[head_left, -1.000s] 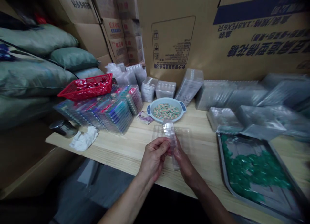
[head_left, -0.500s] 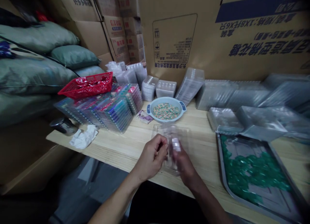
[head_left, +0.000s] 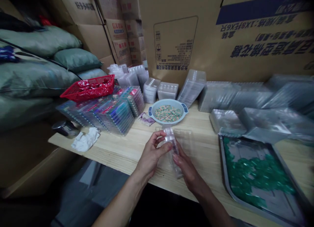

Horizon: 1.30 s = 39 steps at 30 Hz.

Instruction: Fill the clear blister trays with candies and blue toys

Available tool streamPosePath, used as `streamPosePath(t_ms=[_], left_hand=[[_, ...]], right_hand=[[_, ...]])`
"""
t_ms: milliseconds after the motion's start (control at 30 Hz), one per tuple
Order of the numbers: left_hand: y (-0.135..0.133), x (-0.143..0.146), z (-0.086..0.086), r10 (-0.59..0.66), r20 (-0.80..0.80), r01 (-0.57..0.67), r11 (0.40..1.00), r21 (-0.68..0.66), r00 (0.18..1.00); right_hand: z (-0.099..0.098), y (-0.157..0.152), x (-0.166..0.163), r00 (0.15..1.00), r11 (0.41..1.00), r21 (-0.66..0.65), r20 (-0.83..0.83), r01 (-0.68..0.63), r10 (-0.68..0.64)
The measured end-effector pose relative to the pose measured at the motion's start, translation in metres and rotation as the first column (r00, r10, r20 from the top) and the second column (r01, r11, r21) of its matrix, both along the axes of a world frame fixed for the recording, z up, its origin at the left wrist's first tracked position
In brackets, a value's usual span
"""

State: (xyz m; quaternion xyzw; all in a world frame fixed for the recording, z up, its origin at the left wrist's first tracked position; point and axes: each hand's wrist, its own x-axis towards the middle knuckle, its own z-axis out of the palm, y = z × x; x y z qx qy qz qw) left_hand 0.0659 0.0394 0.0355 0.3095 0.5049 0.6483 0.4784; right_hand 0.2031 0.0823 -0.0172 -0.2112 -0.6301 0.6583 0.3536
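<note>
Between my two hands stands a narrow clear plastic piece (head_left: 169, 134), ribbed along its edge; it may be several thin trays nested together. My left hand (head_left: 152, 152) grips its upper left side, thumb across the front. Lower down, my right hand (head_left: 184, 164) holds the right side with its fingers closed round it. Under and behind the hands a flat clear plastic tray (head_left: 187, 140) lies on the wooden table. Just beyond is a light blue bowl (head_left: 152, 118) filled with small green and pink packets (head_left: 168, 113).
At right, a metal tray (head_left: 224, 174) holds green translucent pieces (head_left: 255, 171). Stacks of clear trays (head_left: 218, 96) line the back. On the left are stacked filled packs (head_left: 115, 117), a red basket (head_left: 85, 87), white tissue (head_left: 85, 138) and a dark can (head_left: 65, 128).
The clear plastic piece has come up on edge between my hands. My left hand has opened from a pinch to grip it; my right hand's motion blur has eased.
</note>
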Motion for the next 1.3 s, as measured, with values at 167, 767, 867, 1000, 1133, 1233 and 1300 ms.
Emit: streamPosePath(t_ms=[167, 767, 867, 1000, 1133, 1233, 1300], left_hand=[[0.003, 0.0, -0.019, 0.029, 0.019, -0.03, 0.999, 0.043, 0.999], [-0.018, -0.013, -0.012, -0.109, 0.046, 0.106, 0.993, 0.061, 0.993], [-0.017, -0.019, -0.01, -0.138, 0.049, 0.134, 0.988, 0.081, 0.989], [-0.013, -0.023, -0.011, -0.16, 0.078, 0.149, 0.981, 0.126, 0.984], [-0.011, -0.021, -0.015, -0.149, 0.073, 0.137, 0.98, 0.142, 0.986], [-0.01, -0.016, -0.017, -0.067, 0.035, 0.063, 0.993, 0.1, 0.997], [-0.008, -0.015, -0.019, -0.036, 0.03, 0.034, 0.998, 0.059, 0.999]], right_hand=[[-0.001, 0.001, -0.001, 0.999, 0.999, 0.021, -0.008, -0.035, 0.035], [0.012, -0.012, 0.002, 0.976, 0.958, 0.284, 0.218, -0.047, -0.017], [0.015, -0.017, 0.0, 0.955, 0.933, 0.359, 0.286, -0.031, -0.079], [0.013, -0.021, 0.001, 0.926, 0.91, 0.415, 0.346, -0.007, -0.151], [0.011, -0.024, 0.001, 0.909, 0.9, 0.436, 0.369, 0.016, -0.195], [0.009, -0.027, -0.002, 0.901, 0.901, 0.43, 0.369, 0.05, -0.226], [0.005, -0.026, -0.004, 0.9, 0.908, 0.411, 0.363, 0.077, -0.241]])
